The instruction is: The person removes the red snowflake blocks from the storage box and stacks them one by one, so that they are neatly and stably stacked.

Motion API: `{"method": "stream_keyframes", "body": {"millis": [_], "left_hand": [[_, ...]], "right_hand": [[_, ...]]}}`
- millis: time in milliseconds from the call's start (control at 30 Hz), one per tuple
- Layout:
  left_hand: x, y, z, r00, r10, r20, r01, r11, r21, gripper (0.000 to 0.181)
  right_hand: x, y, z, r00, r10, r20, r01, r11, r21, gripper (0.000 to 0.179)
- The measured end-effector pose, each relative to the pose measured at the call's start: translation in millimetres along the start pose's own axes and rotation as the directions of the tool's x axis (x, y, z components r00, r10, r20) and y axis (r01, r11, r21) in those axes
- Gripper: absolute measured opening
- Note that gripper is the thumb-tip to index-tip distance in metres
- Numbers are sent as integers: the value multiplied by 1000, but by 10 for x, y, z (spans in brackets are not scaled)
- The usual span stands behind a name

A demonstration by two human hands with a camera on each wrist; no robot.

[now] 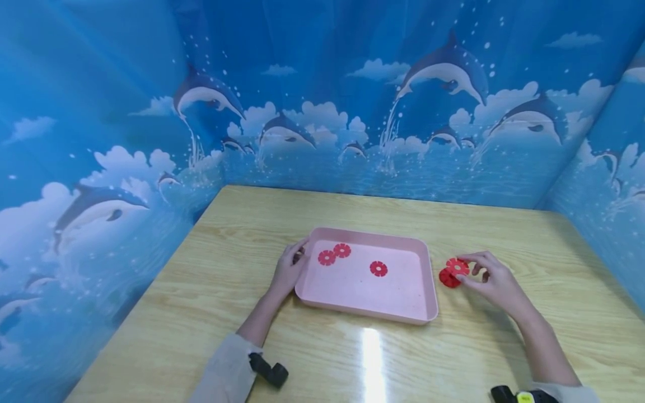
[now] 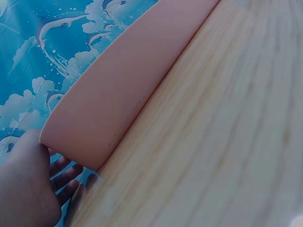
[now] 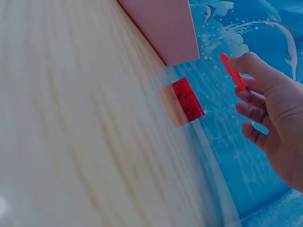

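Right hand [image 1: 496, 284] pinches a disc [image 3: 231, 70] above the stack [image 3: 188, 100] at right.
Left hand [image 1: 287, 271], fingers loosely bent, touches the tray [image 1: 363, 299]'s left wall; inside lie three discs [image 1: 373, 269].

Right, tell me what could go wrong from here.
The red disc, pinched by the right hand, might slip and drop. The stack of red discs stands close to that hand, so a careless nudge could topple it. The left hand touches the left side of the pink tray; a push to the right might bump the tray into the stack.
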State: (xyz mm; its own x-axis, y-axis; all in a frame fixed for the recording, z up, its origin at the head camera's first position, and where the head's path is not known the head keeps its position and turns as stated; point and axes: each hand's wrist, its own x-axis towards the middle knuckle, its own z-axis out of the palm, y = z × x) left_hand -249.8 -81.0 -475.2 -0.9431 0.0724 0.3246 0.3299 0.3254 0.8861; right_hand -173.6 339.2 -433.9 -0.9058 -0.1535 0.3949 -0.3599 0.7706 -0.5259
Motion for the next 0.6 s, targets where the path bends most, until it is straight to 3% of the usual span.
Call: {"method": "stream_keyframes", "body": {"millis": [233,467,600], "left_hand": [[-3,8,-2,1000,1,2,-1,1000,-28,39],[-107,392,-60,1000,11,8,-11,1000,-21,37],[-67,260,-31,1000,1,2,-1,999,-38,38]], "right_hand": [[-54,110,50,999,34,11,-34,997,68,36],[-84,205,126,999,36,30,-39,995,96,36],[-93,224,148,999,38,35,-41,995,96,36]]}}
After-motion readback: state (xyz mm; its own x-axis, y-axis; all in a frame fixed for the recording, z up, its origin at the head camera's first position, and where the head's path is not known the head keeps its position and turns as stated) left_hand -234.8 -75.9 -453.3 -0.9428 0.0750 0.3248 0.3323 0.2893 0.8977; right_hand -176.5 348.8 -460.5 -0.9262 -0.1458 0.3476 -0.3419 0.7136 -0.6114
